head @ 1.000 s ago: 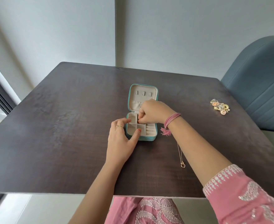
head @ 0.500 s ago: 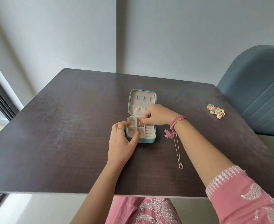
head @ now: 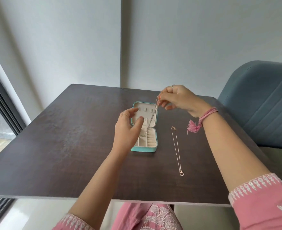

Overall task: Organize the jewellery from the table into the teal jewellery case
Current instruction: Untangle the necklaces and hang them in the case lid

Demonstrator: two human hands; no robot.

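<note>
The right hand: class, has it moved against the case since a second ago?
Yes. The right hand has risen from the case base to above the lid's far right corner, pinching a chain.

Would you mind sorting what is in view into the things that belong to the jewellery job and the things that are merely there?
Part of the job:
- teal jewellery case, lying open
- silver chain, pinched by the right hand, dangling into the case
- gold necklace, stretched out on the table
- left hand, open over the case

Merely there:
- blue chair
- pink thread wristband
</note>
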